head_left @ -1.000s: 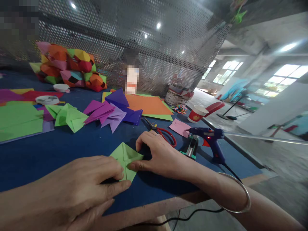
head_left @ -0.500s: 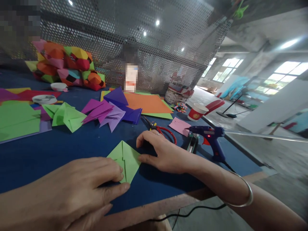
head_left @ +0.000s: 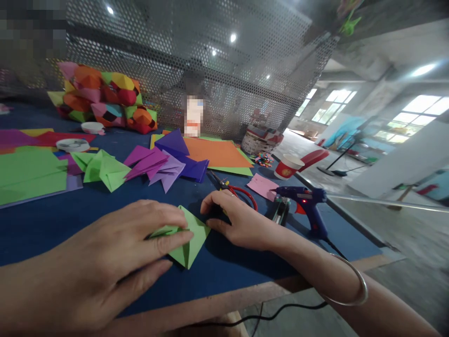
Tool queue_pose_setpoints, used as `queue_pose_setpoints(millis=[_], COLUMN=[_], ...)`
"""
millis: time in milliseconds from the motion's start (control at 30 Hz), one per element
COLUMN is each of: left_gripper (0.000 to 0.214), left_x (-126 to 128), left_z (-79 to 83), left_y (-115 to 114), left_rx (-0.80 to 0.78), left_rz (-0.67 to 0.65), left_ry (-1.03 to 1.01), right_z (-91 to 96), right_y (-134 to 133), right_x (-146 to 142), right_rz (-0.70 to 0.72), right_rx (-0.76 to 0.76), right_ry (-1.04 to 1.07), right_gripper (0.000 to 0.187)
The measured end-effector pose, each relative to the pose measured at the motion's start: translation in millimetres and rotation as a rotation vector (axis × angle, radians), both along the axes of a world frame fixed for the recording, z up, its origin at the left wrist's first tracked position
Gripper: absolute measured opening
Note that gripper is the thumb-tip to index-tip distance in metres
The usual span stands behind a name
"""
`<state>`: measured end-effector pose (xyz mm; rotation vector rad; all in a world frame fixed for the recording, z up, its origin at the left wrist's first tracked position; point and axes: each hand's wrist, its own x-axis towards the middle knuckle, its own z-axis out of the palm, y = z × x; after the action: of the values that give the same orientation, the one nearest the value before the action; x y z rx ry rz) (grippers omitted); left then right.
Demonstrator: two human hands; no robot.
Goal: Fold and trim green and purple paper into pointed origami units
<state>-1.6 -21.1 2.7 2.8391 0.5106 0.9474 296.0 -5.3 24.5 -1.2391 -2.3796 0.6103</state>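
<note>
A light green folded paper square (head_left: 196, 236) lies on the blue tabletop between my hands, one corner toward me. My left hand (head_left: 115, 252) reaches over its left half, with the fingers bent around a partly raised flap and hiding part of it. My right hand (head_left: 242, 224) rests at the right corner; its thumb tip touches the paper's edge, while the curved index finger stays apart from the thumb. Just behind my right hand lie red-handled pliers (head_left: 242, 193). Folded pieces in green (head_left: 101, 171), magenta (head_left: 145, 161), lilac (head_left: 166, 171) and dark purple (head_left: 191, 166) sit farther back.
A blue glue gun (head_left: 308, 201) with a lit red light stands at the right, by a pink paper (head_left: 263, 186) and a paper cup (head_left: 287, 167). Orange sheets (head_left: 217, 152), green sheets (head_left: 31, 175) and a colourful paper model (head_left: 105, 96) are behind. A black cable (head_left: 273, 317) hangs below the table edge.
My left hand has shifted up and right over the green paper, and its left flap now looks raised under the fingers. My right hand stays nearly in place at the corner.
</note>
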Motion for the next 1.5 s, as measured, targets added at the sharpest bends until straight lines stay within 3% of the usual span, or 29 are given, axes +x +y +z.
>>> queue_pose_setpoints(millis=[100,233,367,467,567,700,767,833,933,1000,1200,1333,1500], left_gripper=[0.042,0.032,0.03,0.031,0.032,0.034,0.034,0.032,0.029,0.028,0.033,0.032,0.035], left_x=[-3,-6,-7,-8,-8,-8,-7,-6,-3,-1,1,0,2], left_z=[-1.6,-0.7,2.5,2.9,1.6,1.5,3.1,5.1,8.8,11.2,13.8,12.6,13.5], left_y=[11,18,17,17,18,19,18,17,14,13,14,17,15], left_rx=[0.079,0.057,0.008,0.002,-0.006,-0.038,-0.052,-0.054,-0.046,-0.06,-0.117,-0.128,-0.088], left_rz=[-0.015,-0.102,-0.081,-0.078,-0.075,-0.08,-0.081,-0.082,-0.091,-0.101,-0.158,-0.168,-0.16], left_ry=[0.098,0.148,0.13,0.156,0.16,0.172,0.173,0.164,0.158,0.144,0.142,0.158,0.133], right_z=[-1.6,0.5,10.6,18.5,21.8,20.5,19.9,19.9,19.2,16.7,4.6,0.0,-1.3], right_y=[-2,-4,-5,-6,-5,0,3,3,-5,-14,-31,-30,-26], right_x=[-1,0,5,11,16,20,21,18,4,-9,-38,-39,-35], right_rz=[0.001,-0.038,-0.329,-0.486,-0.463,-0.465,-0.443,-0.367,-0.167,-0.053,0.143,0.176,0.194], right_rx=[0.033,0.094,0.268,0.195,0.098,0.082,0.085,0.047,-0.19,-0.345,-0.586,-0.587,-0.624], right_ry=[0.014,-0.007,-0.186,-0.408,-0.525,-0.43,-0.237,0.047,0.481,0.626,0.711,0.651,0.705], right_gripper=[0.022,0.022,0.019,0.021,0.02,0.037,0.044,0.039,0.034,0.041,0.042,0.033,0.037])
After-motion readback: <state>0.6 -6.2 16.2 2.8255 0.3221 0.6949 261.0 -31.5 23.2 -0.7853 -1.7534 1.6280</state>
